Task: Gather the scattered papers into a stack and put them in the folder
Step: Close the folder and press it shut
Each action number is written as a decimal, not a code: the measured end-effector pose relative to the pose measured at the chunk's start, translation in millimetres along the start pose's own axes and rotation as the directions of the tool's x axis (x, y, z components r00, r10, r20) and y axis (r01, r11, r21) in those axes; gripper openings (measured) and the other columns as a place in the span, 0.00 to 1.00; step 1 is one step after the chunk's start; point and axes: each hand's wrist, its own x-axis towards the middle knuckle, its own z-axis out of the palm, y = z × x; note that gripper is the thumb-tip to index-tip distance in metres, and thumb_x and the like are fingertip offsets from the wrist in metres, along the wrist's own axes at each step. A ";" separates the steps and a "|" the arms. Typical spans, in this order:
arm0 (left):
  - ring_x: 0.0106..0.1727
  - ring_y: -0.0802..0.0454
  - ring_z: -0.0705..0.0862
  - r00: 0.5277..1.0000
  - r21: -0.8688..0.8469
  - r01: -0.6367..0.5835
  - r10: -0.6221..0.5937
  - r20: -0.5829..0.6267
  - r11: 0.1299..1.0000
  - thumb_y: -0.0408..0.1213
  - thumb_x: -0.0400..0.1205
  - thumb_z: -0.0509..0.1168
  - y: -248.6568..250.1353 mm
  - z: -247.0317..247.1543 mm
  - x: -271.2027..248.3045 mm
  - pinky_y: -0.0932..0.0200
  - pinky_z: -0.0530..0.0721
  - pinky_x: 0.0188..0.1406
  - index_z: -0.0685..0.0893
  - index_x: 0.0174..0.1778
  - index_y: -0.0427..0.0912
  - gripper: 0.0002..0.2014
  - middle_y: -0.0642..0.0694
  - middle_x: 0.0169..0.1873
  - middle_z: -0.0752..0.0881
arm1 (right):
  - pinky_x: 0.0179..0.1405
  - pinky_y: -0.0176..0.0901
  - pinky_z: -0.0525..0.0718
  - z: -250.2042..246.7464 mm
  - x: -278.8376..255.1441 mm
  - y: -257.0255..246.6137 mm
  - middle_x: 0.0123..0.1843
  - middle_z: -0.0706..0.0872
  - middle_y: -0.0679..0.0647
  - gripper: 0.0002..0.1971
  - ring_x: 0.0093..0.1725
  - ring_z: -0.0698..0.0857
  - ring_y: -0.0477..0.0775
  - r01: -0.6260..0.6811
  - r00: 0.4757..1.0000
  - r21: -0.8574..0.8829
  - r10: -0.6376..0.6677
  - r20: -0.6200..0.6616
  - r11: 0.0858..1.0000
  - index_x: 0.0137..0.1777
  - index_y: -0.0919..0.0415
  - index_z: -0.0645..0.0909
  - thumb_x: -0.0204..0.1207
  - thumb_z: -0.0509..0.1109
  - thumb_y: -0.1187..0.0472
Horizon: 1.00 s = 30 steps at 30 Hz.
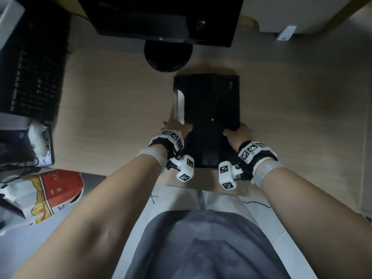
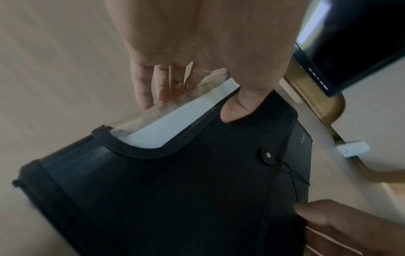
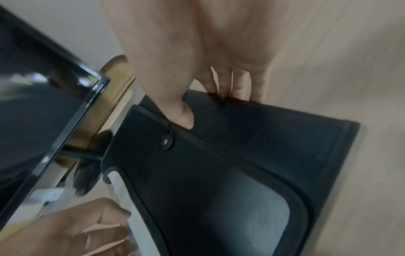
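A black folder [image 1: 209, 109] with a button and string clasp [image 2: 267, 155] lies on the wooden desk [image 1: 112, 109]. White papers [image 1: 181, 105] sit inside it and show through the cut-out along its left side [image 2: 175, 121]. My left hand [image 1: 177, 127] grips that left side, thumb [image 2: 235, 110] on the black cover and fingers [image 2: 144, 86] curled behind the clear inner pockets. My right hand [image 1: 239, 131] grips the folder's right edge, with the thumb [image 3: 184, 119] on top and the fingers [image 3: 241, 86] wrapped under. The same folder [image 3: 241, 155] fills the right wrist view.
A dark monitor [image 1: 165, 19] on a round stand [image 1: 168, 57] stands just behind the folder. A black keyboard [image 1: 30, 67] lies at the far left, with a red and white box [image 1: 54, 192] below it. The desk's near edge [image 1: 130, 176] runs by my wrists.
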 end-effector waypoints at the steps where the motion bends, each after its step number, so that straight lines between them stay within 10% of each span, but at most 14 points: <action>1: 0.72 0.31 0.70 1.000 0.010 -0.015 0.015 0.005 1.000 0.55 0.76 0.65 8.1 3.6 -1.4 0.36 0.76 0.68 0.59 0.81 0.39 0.42 0.37 0.77 0.62 | 0.59 0.59 0.84 -6.1 0.3 3.2 0.64 0.82 0.62 0.35 0.59 0.82 0.66 -0.014 1.000 0.027 0.015 -0.025 1.000 0.69 0.61 0.76 0.62 0.70 0.44; 11: 0.69 0.35 0.75 0.972 0.098 -0.218 0.207 0.113 0.971 0.57 0.72 0.62 102.3 57.4 -12.3 0.41 0.76 0.69 0.68 0.76 0.37 0.39 0.36 0.73 0.71 | 0.69 0.56 0.77 -80.3 4.7 53.0 0.74 0.76 0.59 0.48 0.69 0.78 0.65 -0.189 0.978 0.134 0.199 -0.061 0.973 0.82 0.56 0.60 0.62 0.74 0.44; 16: 0.55 0.35 0.82 0.971 0.140 -0.205 0.183 0.155 0.969 0.60 0.61 0.61 140.8 93.8 -9.4 0.41 0.83 0.58 0.77 0.67 0.42 0.39 0.37 0.64 0.79 | 0.69 0.51 0.68 -126.3 15.5 82.1 0.79 0.62 0.58 0.37 0.77 0.62 0.65 -0.245 0.961 -0.028 0.239 -0.139 0.969 0.81 0.51 0.60 0.73 0.69 0.46; 22: 0.60 0.34 0.80 0.977 0.127 -0.174 0.155 0.144 0.977 0.56 0.59 0.63 192.4 134.3 -32.2 0.39 0.81 0.62 0.77 0.67 0.40 0.40 0.38 0.64 0.77 | 0.72 0.56 0.70 -173.4 54.9 106.0 0.81 0.65 0.63 0.48 0.78 0.66 0.67 -0.194 0.978 0.041 0.197 -0.072 0.980 0.86 0.55 0.44 0.73 0.70 0.46; 27: 0.51 0.35 0.77 0.960 0.117 -0.242 0.221 0.170 0.963 0.50 0.61 0.64 243.7 169.2 -50.6 0.50 0.76 0.44 0.79 0.59 0.37 0.32 0.37 0.60 0.77 | 0.79 0.61 0.58 -227.2 83.5 111.0 0.85 0.55 0.60 0.52 0.82 0.56 0.66 -0.103 0.994 -0.086 0.099 -0.043 0.991 0.87 0.47 0.40 0.71 0.71 0.43; 30: 0.67 0.30 0.76 0.963 0.044 -0.237 0.229 0.140 0.970 0.43 0.72 0.69 266.1 184.2 -51.1 0.42 0.78 0.65 0.74 0.70 0.31 0.32 0.31 0.70 0.74 | 0.81 0.62 0.55 -248.5 102.4 99.2 0.87 0.50 0.56 0.53 0.84 0.53 0.65 -0.065 0.998 -0.123 0.066 0.003 0.990 0.87 0.52 0.42 0.70 0.71 0.41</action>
